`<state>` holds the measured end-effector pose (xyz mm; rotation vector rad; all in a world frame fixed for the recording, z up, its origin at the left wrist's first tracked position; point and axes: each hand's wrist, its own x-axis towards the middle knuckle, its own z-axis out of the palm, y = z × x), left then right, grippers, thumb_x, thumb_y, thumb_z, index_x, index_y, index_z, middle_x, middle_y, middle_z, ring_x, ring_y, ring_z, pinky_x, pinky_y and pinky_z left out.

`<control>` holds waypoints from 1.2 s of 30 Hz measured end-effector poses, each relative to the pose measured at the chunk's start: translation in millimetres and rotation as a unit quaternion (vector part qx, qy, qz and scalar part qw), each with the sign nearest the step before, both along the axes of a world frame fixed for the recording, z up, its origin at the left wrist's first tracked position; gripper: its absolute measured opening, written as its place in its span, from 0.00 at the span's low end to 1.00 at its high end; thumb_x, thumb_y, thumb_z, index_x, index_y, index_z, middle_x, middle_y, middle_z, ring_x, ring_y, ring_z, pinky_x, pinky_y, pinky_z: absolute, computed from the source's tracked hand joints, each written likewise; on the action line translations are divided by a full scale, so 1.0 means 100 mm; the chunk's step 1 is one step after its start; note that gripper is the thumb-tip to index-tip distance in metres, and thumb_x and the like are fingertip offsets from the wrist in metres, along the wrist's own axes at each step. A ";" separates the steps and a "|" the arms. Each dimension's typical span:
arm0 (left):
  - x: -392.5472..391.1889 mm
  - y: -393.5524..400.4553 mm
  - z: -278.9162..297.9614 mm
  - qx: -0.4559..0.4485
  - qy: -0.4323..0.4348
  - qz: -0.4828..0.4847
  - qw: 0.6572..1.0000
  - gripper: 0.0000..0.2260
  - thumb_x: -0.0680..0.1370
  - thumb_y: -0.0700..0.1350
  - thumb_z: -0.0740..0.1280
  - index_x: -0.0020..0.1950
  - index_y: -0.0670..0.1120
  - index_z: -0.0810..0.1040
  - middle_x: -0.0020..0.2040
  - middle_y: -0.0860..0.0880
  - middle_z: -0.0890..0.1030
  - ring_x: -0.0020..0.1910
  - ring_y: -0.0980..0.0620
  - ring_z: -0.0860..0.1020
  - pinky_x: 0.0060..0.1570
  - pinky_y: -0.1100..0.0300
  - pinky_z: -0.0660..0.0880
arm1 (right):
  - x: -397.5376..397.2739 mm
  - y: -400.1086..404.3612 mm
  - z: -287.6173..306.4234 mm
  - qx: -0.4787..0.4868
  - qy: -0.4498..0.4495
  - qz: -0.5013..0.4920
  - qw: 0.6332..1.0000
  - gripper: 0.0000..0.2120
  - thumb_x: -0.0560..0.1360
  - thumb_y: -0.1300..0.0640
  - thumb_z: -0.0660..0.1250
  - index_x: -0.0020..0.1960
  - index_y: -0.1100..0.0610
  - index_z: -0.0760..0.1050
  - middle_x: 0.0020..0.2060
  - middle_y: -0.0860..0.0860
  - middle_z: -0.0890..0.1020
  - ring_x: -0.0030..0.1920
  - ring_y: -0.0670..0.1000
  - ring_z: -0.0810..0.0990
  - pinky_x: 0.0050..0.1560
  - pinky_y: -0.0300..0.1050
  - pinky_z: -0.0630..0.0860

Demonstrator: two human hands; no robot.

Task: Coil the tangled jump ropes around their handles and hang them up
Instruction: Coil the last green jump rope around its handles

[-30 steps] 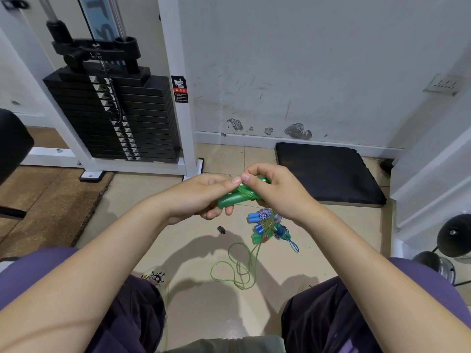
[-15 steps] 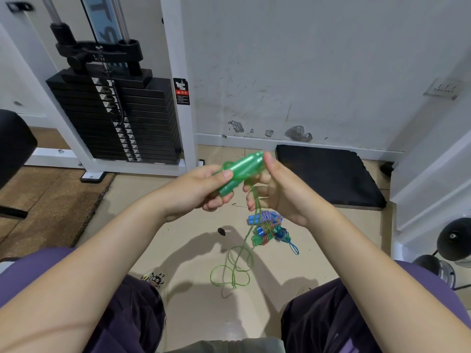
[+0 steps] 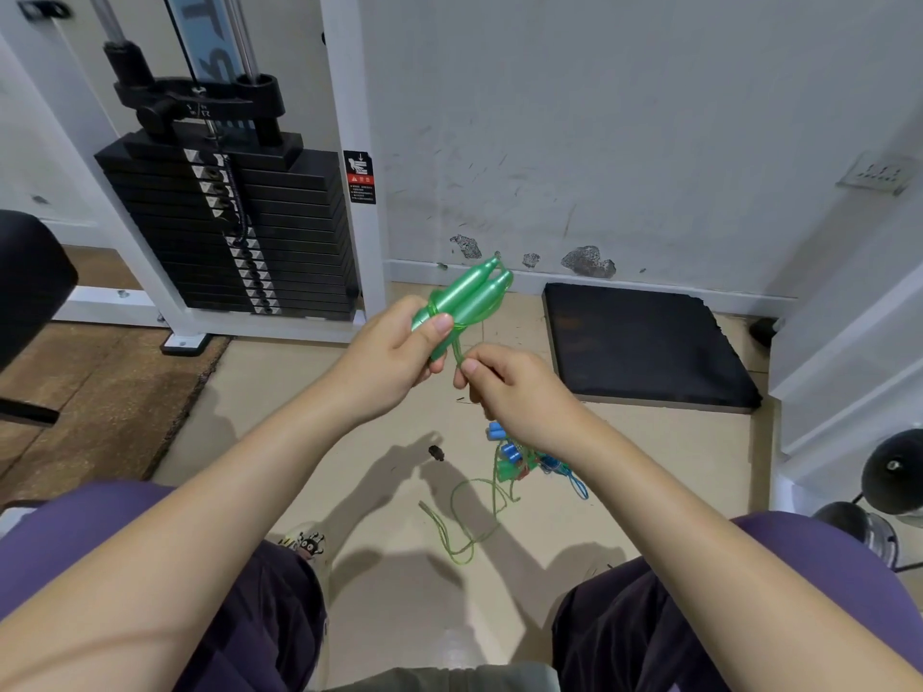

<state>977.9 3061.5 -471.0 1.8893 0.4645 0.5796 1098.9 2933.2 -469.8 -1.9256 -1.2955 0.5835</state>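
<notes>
My left hand grips two green jump-rope handles held side by side, their tips pointing up and away from me. A turn of green cord wraps the handles just above my thumb. My right hand pinches that green cord right below the handles. The slack green cord trails down to loose loops on the floor. Partly hidden under my right wrist, a pile of other ropes with blue handles and a blue cord lies on the floor.
A black weight stack in a white frame stands at the left by the wall. A black foam mat lies at the right. A small dark object sits on the tiled floor. My knees frame the bottom.
My left hand raised the green handles and tilted their tips upward. My right hand came off the handles, dropped below them, and now pinches the cord. The floor loops shifted.
</notes>
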 end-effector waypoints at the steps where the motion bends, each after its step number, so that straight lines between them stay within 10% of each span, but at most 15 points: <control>1: 0.01 0.00 -0.01 0.015 0.014 0.001 1.000 0.12 0.77 0.58 0.59 0.43 0.49 0.68 0.33 0.51 0.77 0.28 0.55 0.71 0.32 0.61 0.67 | -0.02 0.00 0.01 -0.008 -0.013 0.011 1.000 0.12 0.82 0.58 0.58 0.45 0.55 0.78 0.29 0.45 0.73 0.31 0.41 0.70 0.36 0.40 0.67; 6: 0.02 0.05 -0.05 0.070 0.082 0.026 0.994 0.09 0.83 0.50 0.61 0.44 0.53 0.65 0.34 0.52 0.77 0.31 0.54 0.71 0.38 0.56 0.67 | 0.01 -0.04 0.07 0.041 -0.055 0.040 0.997 0.14 0.79 0.54 0.65 0.35 0.54 0.71 0.26 0.46 0.65 0.29 0.45 0.64 0.32 0.40 0.61; 11: 0.00 0.03 -0.02 -0.012 0.077 -0.048 0.996 0.14 0.82 0.54 0.60 0.66 0.53 0.69 0.36 0.48 0.76 0.33 0.50 0.70 0.35 0.58 0.68 | 0.04 -0.06 0.04 0.046 -0.063 0.047 0.996 0.10 0.79 0.55 0.65 0.40 0.56 0.76 0.28 0.47 0.70 0.31 0.46 0.66 0.35 0.43 0.64; 20: 0.00 0.04 0.00 -0.018 0.099 0.019 0.995 0.09 0.84 0.50 0.59 0.46 0.49 0.63 0.35 0.47 0.76 0.31 0.51 0.69 0.33 0.59 0.66 | 0.05 -0.07 0.03 0.000 -0.097 0.073 0.993 0.07 0.78 0.53 0.67 0.44 0.56 0.76 0.29 0.47 0.71 0.31 0.46 0.67 0.33 0.40 0.63; 29: 0.02 -0.08 -0.01 -0.055 0.111 -0.097 0.988 0.04 0.81 0.44 0.66 0.54 0.44 0.74 0.31 0.45 0.77 0.29 0.49 0.67 0.27 0.64 0.64 | 0.29 -0.11 0.20 0.128 -0.115 0.008 0.985 0.10 0.76 0.53 0.70 0.37 0.54 0.77 0.38 0.47 0.74 0.42 0.46 0.73 0.43 0.38 0.68; 36: 0.00 -0.17 0.02 -0.040 0.127 -0.177 0.975 0.13 0.82 0.49 0.60 0.57 0.40 0.71 0.34 0.48 0.76 0.29 0.53 0.68 0.30 0.63 0.66 | 0.27 -0.10 0.12 0.047 -0.081 -0.010 0.996 0.16 0.81 0.49 0.61 0.37 0.55 0.69 0.29 0.47 0.70 0.33 0.47 0.68 0.37 0.48 0.67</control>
